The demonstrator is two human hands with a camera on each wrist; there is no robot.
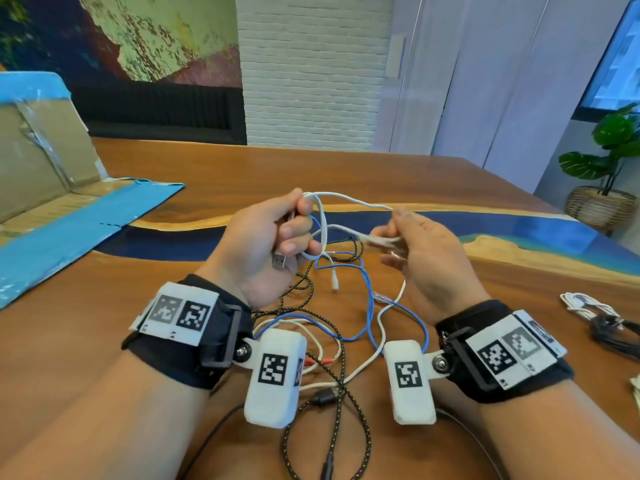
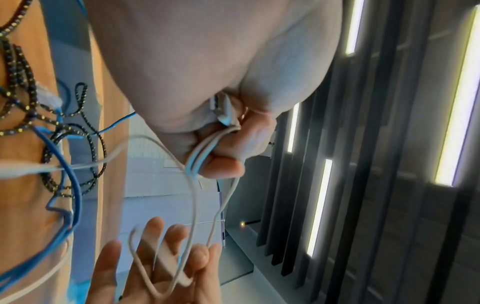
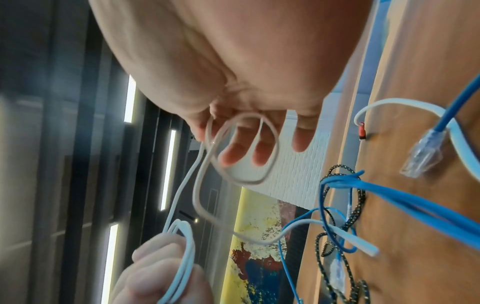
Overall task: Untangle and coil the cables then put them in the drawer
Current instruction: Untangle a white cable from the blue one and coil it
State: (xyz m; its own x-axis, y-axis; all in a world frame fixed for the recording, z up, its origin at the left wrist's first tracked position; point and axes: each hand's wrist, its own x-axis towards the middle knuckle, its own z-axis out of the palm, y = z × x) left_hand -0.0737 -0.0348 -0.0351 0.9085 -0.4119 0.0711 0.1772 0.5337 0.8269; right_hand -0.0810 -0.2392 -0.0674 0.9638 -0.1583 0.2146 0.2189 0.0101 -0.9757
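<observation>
Cables lie tangled on the near middle of the wooden table, between the two forearms: a blue cable, a black braided cable and white strands crossing one another. Far left, a flattened cardboard box with blue tape overhangs the table's left edge. Bare wood stretches beyond the hands to the far edge. Near the right edge rests a bundle of coiled cables. Above the tangle, the left hand curls its fingers round several loops of a white cable, a metal plug jutting below the fist. The right hand pinches a further loop of that cable, its other fingers loosely spread.
</observation>
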